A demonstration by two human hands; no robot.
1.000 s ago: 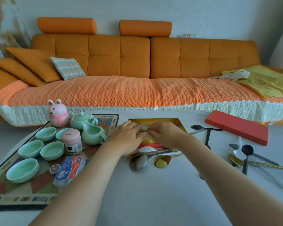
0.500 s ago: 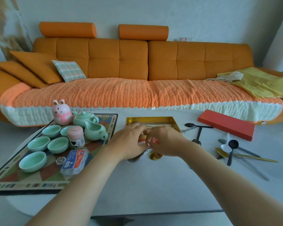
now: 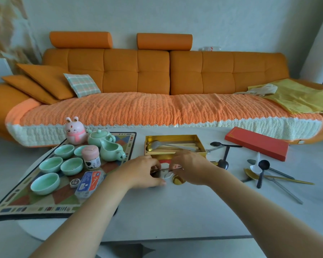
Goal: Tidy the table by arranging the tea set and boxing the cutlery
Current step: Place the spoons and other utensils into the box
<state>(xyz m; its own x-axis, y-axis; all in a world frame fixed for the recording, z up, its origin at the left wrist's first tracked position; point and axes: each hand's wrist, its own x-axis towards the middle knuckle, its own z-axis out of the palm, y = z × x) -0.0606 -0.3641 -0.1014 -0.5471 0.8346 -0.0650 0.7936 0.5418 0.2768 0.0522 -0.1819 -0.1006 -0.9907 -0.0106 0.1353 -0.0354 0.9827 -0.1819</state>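
Both hands, left (image 3: 145, 173) and right (image 3: 191, 169), pinch at spoons (image 3: 172, 178) bunched just near the box (image 3: 175, 146). Grabbing several together risks one slipping and clattering onto the table (image 3: 175, 211).

Bare table (image 3: 175, 211) nearside; scattered spoons (image 3: 263, 172) clutter the right.

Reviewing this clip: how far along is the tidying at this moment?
Partly done. The gold box already holds chopsticks and a spoon, and the tea set sits grouped on the mat. Both hands, left hand and right hand, are gathering spoons beside the box. Loose cutlery and the red lid remain.
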